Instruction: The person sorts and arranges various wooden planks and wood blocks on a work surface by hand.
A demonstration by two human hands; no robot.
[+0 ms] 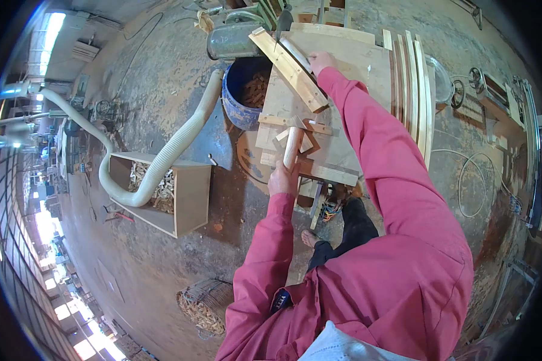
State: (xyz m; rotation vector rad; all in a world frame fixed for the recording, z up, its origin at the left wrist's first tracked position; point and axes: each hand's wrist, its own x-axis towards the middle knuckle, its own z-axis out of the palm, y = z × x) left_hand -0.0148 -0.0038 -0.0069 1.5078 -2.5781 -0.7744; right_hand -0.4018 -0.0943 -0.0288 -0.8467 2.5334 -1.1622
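Note:
My left hand (283, 179) is closed around the near end of a short, light wooden stick (292, 148), which points away from me over the worktable (367, 78). Small wooden blocks (308, 143) lie about the stick's far end. My right hand (322, 62) is at the far part of the table, fingers curled, beside a long wooden fence (290, 71) with a dark edge. What its fingers hold, if anything, is hidden. Just left of that hand lies a pale, rod-like piece (292, 49). A dark blade (284, 21) stands near the fence's far end.
Long wooden strips (412, 90) lie along the table's right side. A green machine housing (233, 41) and a blue barrel (239, 111) of offcuts stand left. A ribbed hose (186, 141) runs over a box (193, 201) of wood scraps. Near my left sleeve stands a wire basket (206, 301).

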